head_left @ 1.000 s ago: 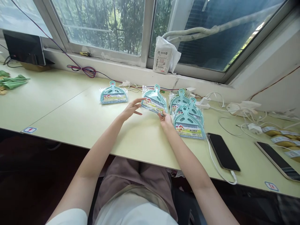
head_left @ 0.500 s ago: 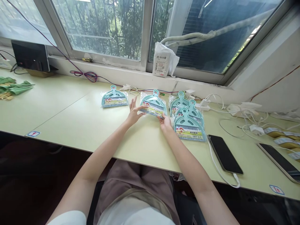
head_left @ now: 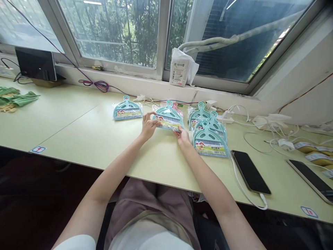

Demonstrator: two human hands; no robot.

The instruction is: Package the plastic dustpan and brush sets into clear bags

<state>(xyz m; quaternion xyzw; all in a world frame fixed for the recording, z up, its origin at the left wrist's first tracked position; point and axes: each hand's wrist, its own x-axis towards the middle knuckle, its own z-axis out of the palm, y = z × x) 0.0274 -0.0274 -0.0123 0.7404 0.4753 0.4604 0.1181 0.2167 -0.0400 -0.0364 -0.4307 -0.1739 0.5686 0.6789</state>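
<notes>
Between my hands is a teal mini dustpan and brush set [head_left: 168, 116] in clear wrap with a printed label. My left hand [head_left: 149, 127] grips its left edge, thumb and fingers closed on it. At its lower right corner my right hand [head_left: 182, 136] holds on, the fingertips partly hidden beneath. A pink handle [head_left: 177, 107] shows just behind the held set. To the left lies another wrapped teal set [head_left: 127, 110]. On the right, three more overlap in a staggered row, the nearest set [head_left: 210, 142] lying in front.
A charging phone [head_left: 250, 172] and a second phone [head_left: 310, 180] lie to the right. White cables and adapters [head_left: 273, 126] clutter the back right. A dark tablet [head_left: 35, 64] and green items [head_left: 19, 99] are far left. A wrapped box [head_left: 179, 71] stands on the sill.
The held dustpan set has shifted slightly left, uncovering a pink handle behind it. My left fingers have closed in on its left edge.
</notes>
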